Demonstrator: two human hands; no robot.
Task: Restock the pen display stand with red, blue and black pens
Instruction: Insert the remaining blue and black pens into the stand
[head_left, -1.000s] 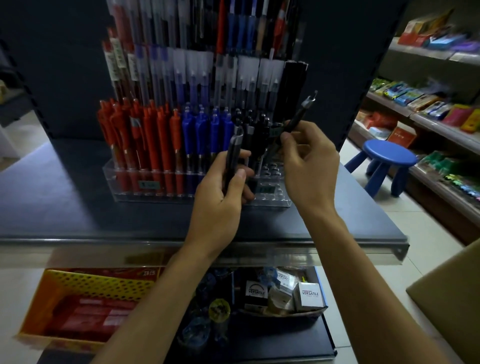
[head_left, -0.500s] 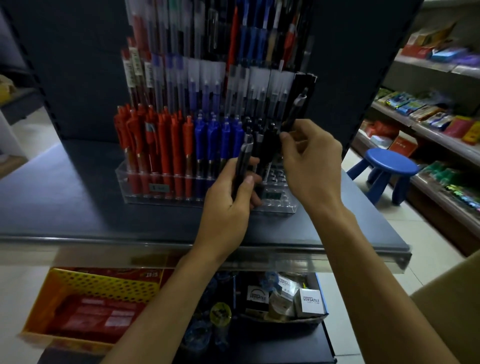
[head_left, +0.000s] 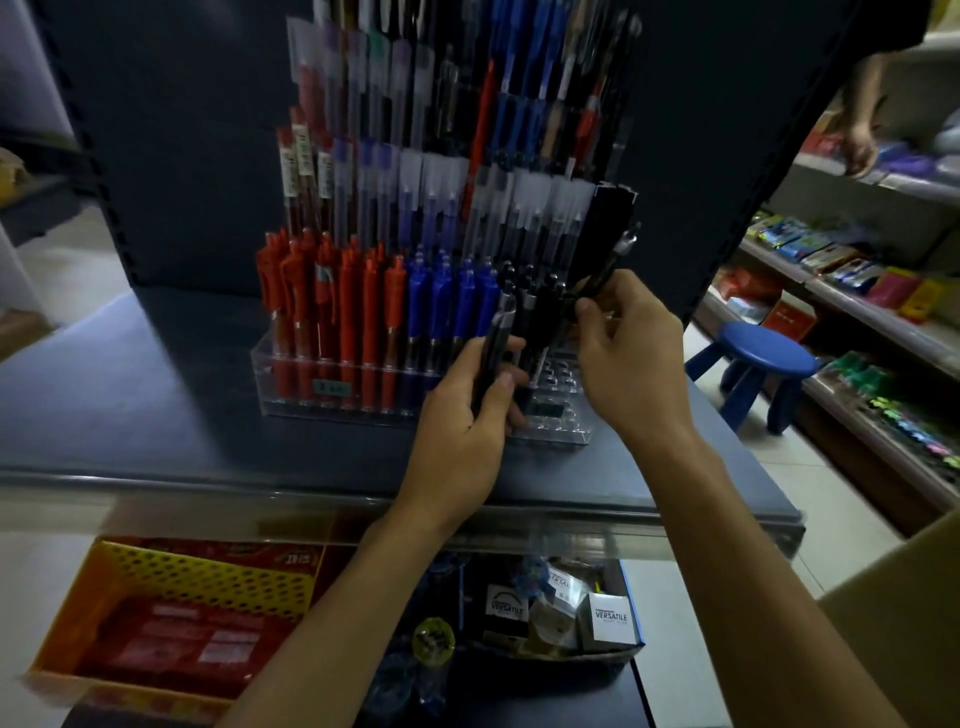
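A clear tiered pen display stand (head_left: 291, 387) sits on a dark blue shelf (head_left: 156, 415). Its front row holds red pens (head_left: 332, 322) at left, blue pens (head_left: 447, 306) in the middle and black pens (head_left: 540, 306) at right. My left hand (head_left: 462, 431) grips a small bundle of black pens (head_left: 493, 353) upright in front of the stand. My right hand (head_left: 634, 353) pinches a single black pen (head_left: 608, 270), tilted, its clip end up, over the right front holes of the stand.
A yellow basket (head_left: 208, 577) with red packs and a box of small cartons (head_left: 608, 618) lie on the lower shelf. A blue stool (head_left: 763, 358) stands at right beside stocked shelves (head_left: 857, 301). Another person's arm (head_left: 862, 119) reaches onto the upper right shelf.
The camera view has shifted, so the stand sits further right in frame. My right hand has lowered the single black pen towards the stand's right front. My left hand keeps its bundle.
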